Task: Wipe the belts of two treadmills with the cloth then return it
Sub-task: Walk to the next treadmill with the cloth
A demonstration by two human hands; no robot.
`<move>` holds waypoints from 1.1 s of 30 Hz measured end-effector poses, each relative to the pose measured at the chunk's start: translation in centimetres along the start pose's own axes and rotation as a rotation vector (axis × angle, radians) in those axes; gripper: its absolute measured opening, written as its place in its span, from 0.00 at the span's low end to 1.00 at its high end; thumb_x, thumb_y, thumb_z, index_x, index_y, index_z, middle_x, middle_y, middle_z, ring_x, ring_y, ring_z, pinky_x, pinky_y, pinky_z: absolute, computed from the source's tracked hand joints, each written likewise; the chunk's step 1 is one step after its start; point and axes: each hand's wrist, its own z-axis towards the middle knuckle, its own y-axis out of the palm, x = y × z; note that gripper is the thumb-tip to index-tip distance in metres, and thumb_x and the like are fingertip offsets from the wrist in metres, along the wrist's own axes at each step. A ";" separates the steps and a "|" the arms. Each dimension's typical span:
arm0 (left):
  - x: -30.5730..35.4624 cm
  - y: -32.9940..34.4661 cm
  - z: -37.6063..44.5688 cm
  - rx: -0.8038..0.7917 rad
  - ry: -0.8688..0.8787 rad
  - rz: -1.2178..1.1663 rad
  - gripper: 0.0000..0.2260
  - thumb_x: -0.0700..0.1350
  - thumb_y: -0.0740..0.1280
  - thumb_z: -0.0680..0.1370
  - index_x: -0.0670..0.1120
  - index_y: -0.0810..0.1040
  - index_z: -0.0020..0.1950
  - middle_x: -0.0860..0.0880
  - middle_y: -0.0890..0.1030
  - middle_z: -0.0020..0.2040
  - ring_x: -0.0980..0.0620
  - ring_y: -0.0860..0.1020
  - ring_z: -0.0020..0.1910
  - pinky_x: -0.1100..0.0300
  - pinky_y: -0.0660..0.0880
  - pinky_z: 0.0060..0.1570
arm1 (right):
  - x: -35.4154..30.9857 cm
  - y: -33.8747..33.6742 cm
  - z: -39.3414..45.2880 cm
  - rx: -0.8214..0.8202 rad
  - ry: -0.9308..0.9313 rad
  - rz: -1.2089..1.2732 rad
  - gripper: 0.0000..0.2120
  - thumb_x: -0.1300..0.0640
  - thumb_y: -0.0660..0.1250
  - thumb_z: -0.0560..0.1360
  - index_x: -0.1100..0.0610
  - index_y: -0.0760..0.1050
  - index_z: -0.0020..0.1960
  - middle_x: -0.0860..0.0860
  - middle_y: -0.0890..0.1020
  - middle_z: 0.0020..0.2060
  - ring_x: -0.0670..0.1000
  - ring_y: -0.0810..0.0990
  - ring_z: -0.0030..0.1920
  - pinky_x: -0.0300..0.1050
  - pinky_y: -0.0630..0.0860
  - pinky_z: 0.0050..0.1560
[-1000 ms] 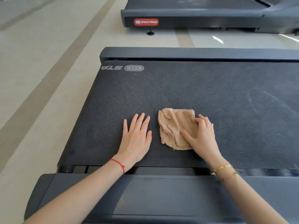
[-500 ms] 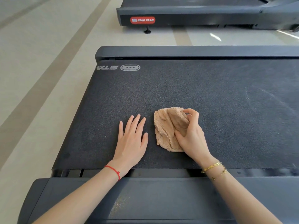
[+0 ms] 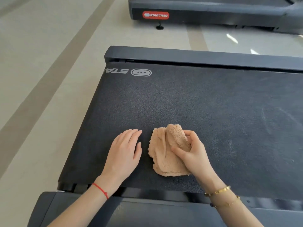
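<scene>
— What differs from half a second back?
— The left hand [image 3: 123, 154] still lies flat and relaxed on the belt [image 3: 213, 112], fingers now closer together. The right hand [image 3: 191, 153] has bunched the cloth [image 3: 165, 154] higher, thumb and curled fingers pinching a raised fold.
— And the cloth?
— Tan, fluffy terry, crumpled, its lower part resting on the near treadmill's belt between the hands.

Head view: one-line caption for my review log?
Right hand bunches tan cloth on treadmill belt; left hand rests flat beside it.
</scene>
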 end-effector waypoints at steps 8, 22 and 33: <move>1.1 -10.8 -0.2 -0.083 -0.124 0.037 0.17 0.42 0.64 0.80 0.43 0.75 0.69 0.46 0.78 0.66 0.47 0.75 0.67 0.50 0.71 0.69 | -10.9 -0.8 -1.2 -0.109 0.118 0.017 0.21 0.64 0.74 0.72 0.45 0.74 0.58 0.40 0.81 0.49 0.38 0.78 0.50 0.28 0.72 0.48; 11.9 -42.8 -7.6 -0.034 -0.377 0.006 0.15 0.38 0.66 0.78 0.39 0.77 0.65 0.44 0.80 0.61 0.45 0.78 0.61 0.50 0.75 0.62 | -41.7 -7.5 -10.5 -0.281 0.177 0.014 0.17 0.63 0.74 0.73 0.46 0.77 0.56 0.36 0.82 0.47 0.39 0.79 0.48 0.28 0.73 0.46; 21.4 -64.8 -16.1 0.090 -0.517 -0.013 0.16 0.37 0.66 0.77 0.42 0.77 0.64 0.46 0.80 0.60 0.47 0.78 0.59 0.53 0.76 0.59 | -61.7 -13.5 -20.9 -0.405 0.147 0.028 0.18 0.63 0.74 0.73 0.47 0.77 0.58 0.38 0.82 0.48 0.38 0.79 0.51 0.34 0.74 0.49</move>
